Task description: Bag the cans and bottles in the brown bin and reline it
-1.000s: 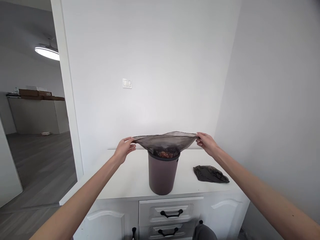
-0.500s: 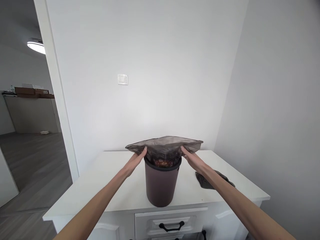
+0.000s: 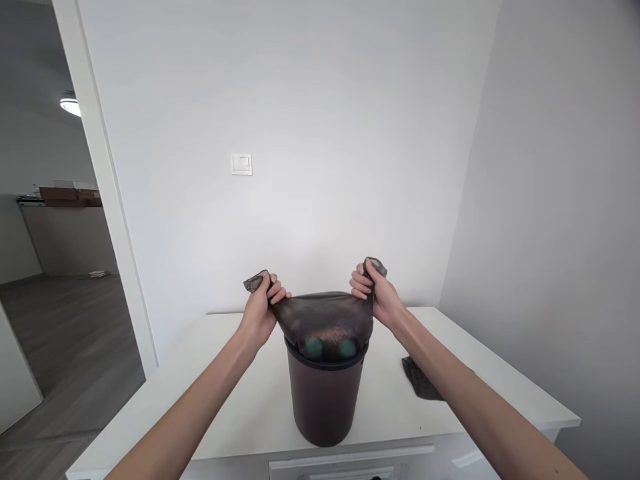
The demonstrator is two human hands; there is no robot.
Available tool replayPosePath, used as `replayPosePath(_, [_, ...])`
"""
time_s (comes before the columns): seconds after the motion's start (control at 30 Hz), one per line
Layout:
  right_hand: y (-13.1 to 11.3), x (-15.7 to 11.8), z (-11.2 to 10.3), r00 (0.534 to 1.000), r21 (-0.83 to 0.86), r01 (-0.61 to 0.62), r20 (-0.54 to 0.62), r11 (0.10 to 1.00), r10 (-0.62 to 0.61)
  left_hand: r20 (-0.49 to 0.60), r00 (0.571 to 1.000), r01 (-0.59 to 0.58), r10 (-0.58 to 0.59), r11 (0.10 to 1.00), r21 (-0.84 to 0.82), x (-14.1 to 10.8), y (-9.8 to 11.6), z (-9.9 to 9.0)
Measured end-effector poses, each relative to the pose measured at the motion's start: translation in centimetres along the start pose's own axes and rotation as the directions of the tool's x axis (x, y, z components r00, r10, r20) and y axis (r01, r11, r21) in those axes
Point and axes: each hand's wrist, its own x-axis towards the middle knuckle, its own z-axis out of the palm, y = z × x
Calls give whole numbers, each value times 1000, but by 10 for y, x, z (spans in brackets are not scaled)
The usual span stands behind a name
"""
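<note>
On the desk [image 3: 245, 413]: bin [image 3: 326, 407], upright.
Left hand [image 3: 259, 312]: clamped on bag's [image 3: 325, 315] left end.
Right hand [image 3: 386, 297]: clamped on right end, apart.
Bag: partly above bin; ends bunched, no knot visible.

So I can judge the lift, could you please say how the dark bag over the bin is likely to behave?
The dark bag is probably floppy, since it bunches in the left hand and right hand. It may sag when lifted, as green shapes show through it at the bin's mouth.
</note>
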Motion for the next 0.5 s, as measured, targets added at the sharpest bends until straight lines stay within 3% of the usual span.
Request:
replayPosePath(0.07, [4,-1,11,998,-187,-49,34,981,56,84,996,-16,8,995,99,-8,1,7])
replayPosePath(0.13, [10,0,25,995,-440,-86,8,894,100,132,991,-31,-9,956,292,-14,-1,13])
replayPosePath(0.17, [14,0,32,995,-584,-81,0,808,100,143,990,-47,-11,915,400,-16,-2,15])
replayPosePath(0.23, [20,-1,44,997,-834,-15,32,551,75,149,988,-112,28,799,591,-20,-3,19])
replayPosePath(0.3, [24,-4,53,990,-946,85,115,312,77,178,980,-186,83,681,708,-22,-3,22])
replayPosePath(0.33, [24,-6,56,984,-960,123,151,250,98,204,975,-212,88,642,736,-23,-3,24])
replayPosePath(0.4, [23,-11,60,967,-952,170,210,253,142,250,966,-240,71,609,756,-24,-3,27])
replayPosePath(0.5, [14,-18,59,950,-889,159,256,430,178,232,967,-248,106,599,761,-24,-4,31])
